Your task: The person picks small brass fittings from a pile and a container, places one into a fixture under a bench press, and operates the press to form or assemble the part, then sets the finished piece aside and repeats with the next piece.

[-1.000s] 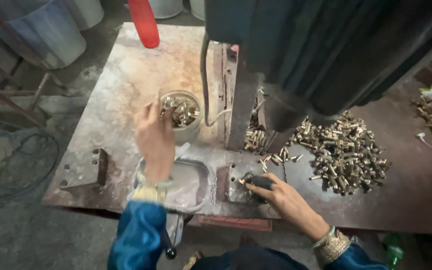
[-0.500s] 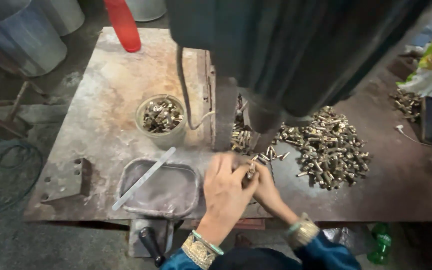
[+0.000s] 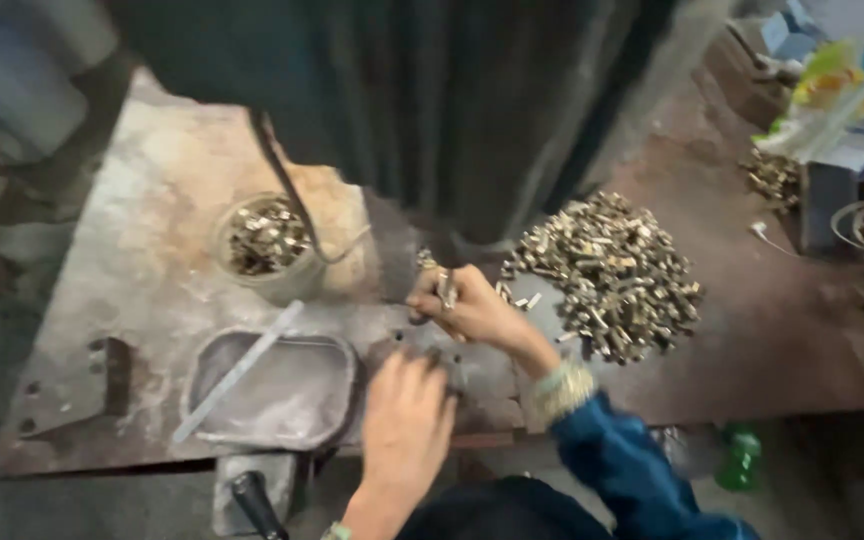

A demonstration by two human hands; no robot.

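My right hand (image 3: 467,308) pinches a small metal part between its fingertips, just in front of the base of the dark machine column (image 3: 432,110). My left hand (image 3: 407,420) lies lower, fingers stretched over a dark metal fixture (image 3: 452,372) at the front of the rusty steel table (image 3: 152,210); it is blurred and seems to hold nothing. A large heap of small brass-coloured parts (image 3: 612,265) lies right of my right hand. A round cup (image 3: 267,240) filled with similar parts stands to the left of the column.
A shallow grey tray (image 3: 292,400) with a flat metal strip (image 3: 237,372) across it sits left of my left hand. A black handle (image 3: 252,500) pokes out below the table edge. A green bottle (image 3: 742,455) stands low right, colourful packages (image 3: 842,100) top right.
My two hands were together at the fixture; now the right hand has risen toward the machine base with a part, and the left has drawn back toward the front edge. The view shifted.
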